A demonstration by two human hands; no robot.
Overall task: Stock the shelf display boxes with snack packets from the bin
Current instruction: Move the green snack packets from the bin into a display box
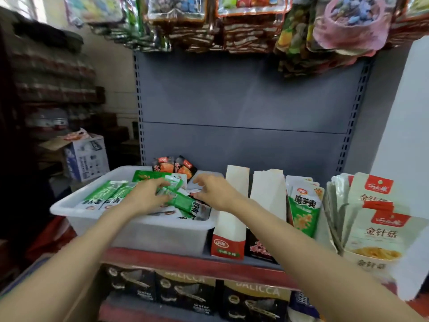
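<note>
left hand grips green packets over the bin at the shelf's left end, gathering stock; right hand hovers loosely open, holding nothing

In front of you ran a grey shelf with a red front edge. On it, at the left, sat a white plastic bin. Just right of the bin stood 2 tall display boxes, side by side. Beyond them stood a green-packet box, then a pale box of packets at the far right.
</note>
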